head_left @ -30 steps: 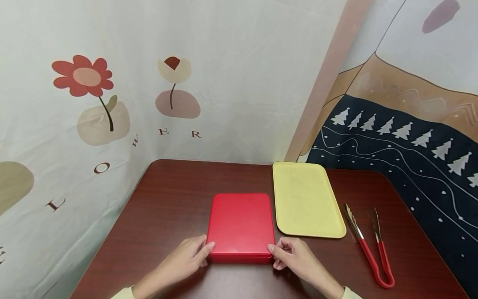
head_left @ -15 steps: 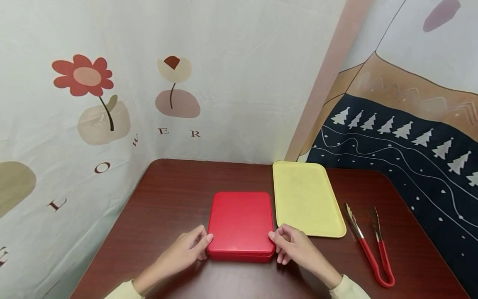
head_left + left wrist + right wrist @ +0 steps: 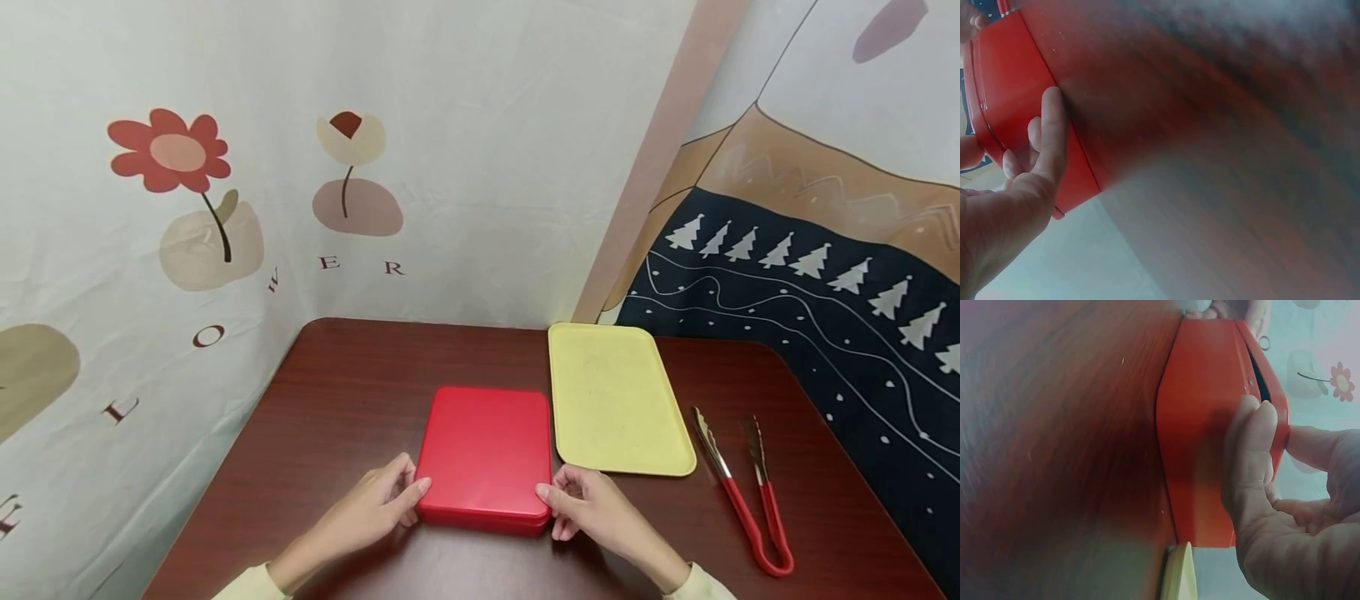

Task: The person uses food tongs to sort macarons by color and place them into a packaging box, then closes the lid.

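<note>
A red box [image 3: 483,454] with a shallow lid lies on the table in the head view, turned at a slight angle. My left hand [image 3: 378,500] grips its front left corner, thumb on the lid's edge and fingers along the side wall. At the front right corner my right hand [image 3: 588,510] pinches the rim, its thumb on the lid [image 3: 1279,400] and fingertips near the seam. In the right wrist view a narrow dark gap shows between lid and box wall [image 3: 1200,425]. What the box holds is hidden.
Just right of the box lies a yellow tray [image 3: 622,400]. Tongs [image 3: 761,525] with red handles rest spread farther right on the brown table [image 3: 360,383]. Printed cloth hangings [image 3: 480,167] stand behind the table's back edge.
The box has turned slightly, its front right corner now nearer to me. Both hands stayed at its front corners; they went a little away from me, then slightly back.
</note>
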Motion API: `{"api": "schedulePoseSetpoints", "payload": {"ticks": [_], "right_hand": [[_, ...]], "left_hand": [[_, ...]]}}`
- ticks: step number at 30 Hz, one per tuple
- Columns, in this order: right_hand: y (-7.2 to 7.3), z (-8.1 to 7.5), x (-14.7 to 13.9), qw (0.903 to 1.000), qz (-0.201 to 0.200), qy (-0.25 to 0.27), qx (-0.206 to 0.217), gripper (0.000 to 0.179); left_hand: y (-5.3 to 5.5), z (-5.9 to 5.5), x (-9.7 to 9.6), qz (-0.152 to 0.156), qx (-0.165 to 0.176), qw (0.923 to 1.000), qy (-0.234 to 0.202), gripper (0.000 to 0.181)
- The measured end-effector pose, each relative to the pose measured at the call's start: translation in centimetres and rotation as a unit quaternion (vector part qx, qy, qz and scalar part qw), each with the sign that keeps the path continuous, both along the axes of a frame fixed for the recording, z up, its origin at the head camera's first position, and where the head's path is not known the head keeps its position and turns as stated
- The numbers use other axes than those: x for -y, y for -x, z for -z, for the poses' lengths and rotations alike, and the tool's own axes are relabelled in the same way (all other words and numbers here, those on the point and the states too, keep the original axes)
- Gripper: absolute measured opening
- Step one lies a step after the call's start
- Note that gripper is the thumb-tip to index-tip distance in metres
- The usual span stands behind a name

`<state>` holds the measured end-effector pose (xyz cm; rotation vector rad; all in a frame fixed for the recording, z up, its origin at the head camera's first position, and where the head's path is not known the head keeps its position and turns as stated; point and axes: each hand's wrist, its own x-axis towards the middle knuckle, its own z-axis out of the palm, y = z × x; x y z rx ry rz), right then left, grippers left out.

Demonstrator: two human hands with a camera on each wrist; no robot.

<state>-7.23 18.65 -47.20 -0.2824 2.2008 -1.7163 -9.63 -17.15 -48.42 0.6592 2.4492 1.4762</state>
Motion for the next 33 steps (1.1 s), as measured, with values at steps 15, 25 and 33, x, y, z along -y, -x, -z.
{"api": "schedulePoseSetpoints", "payload": {"ticks": [15, 25, 33], "right_hand": [[-1.4, 1.6, 0.0, 0.9987, -0.011, 0.045, 0.02, 0.023], [1.0, 0.8, -0.4, 0.9997, 0.012, 0.015, 0.015, 0.036], [3.3, 0.9, -0.5, 0.998, 0.002, 0.046, 0.043, 0.04]], "left_hand": [[-0.2, 0.1, -0.1, 0.015, 0.005, 0.9996, 0.025, 0.028], [1.9, -0.9, 0.1, 0.023, 0.081, 0.9961, 0.027, 0.031], [5.4, -0.2, -0.5, 0.018, 0.182, 0.9817, -0.054, 0.035]]}}
